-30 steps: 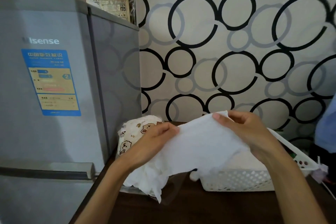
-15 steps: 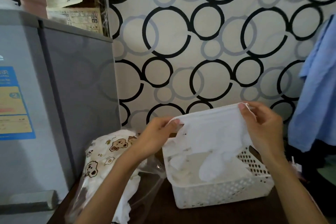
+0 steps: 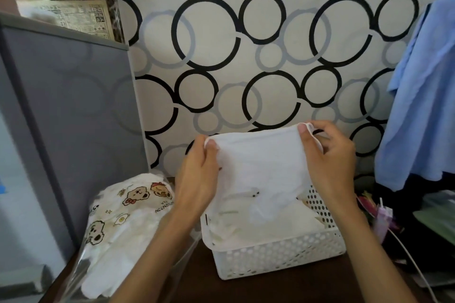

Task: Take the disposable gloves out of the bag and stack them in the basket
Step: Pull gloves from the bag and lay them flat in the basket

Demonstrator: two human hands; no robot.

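A thin white disposable glove [image 3: 258,167] hangs in the centre of the frame, stretched by its cuff between two hands, with its fingers drooping into the white perforated basket [image 3: 278,256] just below. The left hand [image 3: 197,179] pinches the left corner of the cuff and the right hand [image 3: 327,162] pinches the right corner. More white gloves lie inside the basket. At the lower left, the clear bag [image 3: 123,224] with bear pictures lies on the dark table [image 3: 197,285], with gloves spilling from it. A grey fridge [image 3: 61,118] fills the left side, and a blue cloth [image 3: 423,106] hangs at the right edge.
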